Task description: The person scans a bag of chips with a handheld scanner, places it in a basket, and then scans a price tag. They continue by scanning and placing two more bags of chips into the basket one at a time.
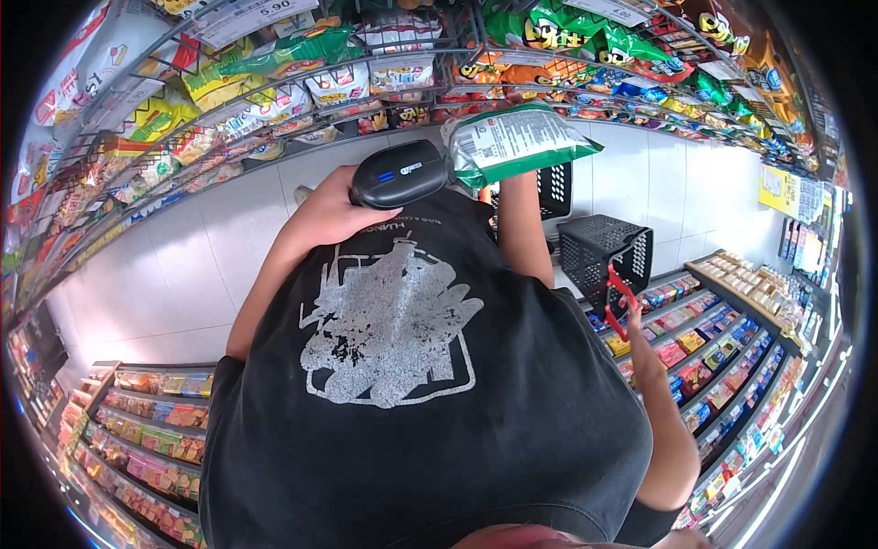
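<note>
My left hand (343, 209) is closed around the left end of a black rounded device (401, 174) with blue marks on it; the thumb lies along its lower side. Right beside the device is a green and white snack bag (505, 142), its printed label facing up. My right hand (519, 186) holds this bag from beneath, and most of the fingers are hidden behind it. Both forearms reach forward past a black shirt with a grey print.
Snack racks (448, 53) curve across the front. At the right, another person's hand (633, 320) grips the red handle (619, 295) of a black basket (585, 261); a second black basket (554, 188) is near the bag. Low shelves (146, 430) flank both sides over a pale floor (174, 265).
</note>
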Available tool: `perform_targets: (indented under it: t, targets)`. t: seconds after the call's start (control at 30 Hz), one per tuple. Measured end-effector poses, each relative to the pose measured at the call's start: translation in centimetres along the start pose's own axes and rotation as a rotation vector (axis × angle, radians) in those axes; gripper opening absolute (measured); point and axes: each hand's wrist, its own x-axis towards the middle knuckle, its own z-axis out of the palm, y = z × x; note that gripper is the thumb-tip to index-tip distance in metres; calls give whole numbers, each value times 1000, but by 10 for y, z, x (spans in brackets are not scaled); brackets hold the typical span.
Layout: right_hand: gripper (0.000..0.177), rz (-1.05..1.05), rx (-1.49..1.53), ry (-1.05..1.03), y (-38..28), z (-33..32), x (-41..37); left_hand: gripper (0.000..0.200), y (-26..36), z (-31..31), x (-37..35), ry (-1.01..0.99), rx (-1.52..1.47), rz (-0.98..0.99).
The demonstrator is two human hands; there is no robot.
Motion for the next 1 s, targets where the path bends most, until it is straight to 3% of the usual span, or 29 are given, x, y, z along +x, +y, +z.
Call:
perform_targets:
  t: [0.2, 0.5, 0.6, 1.0]
  targets:
    - [34, -72, -91, -6, -6, 6, 0, 34, 3, -4, 0, -39, 33, -48]
    - [32, -171, -221, -24, -8, 10, 9, 33, -7, 0, -6, 81, -12, 97]
    - [32, -209, -270, -46, -10, 16, 10, 30, -2, -5, -9, -2, -15, 23]
    - [29, -329, -402, -91, -17, 23, 17, 29, -4, -2, -12, 68, -16, 82]
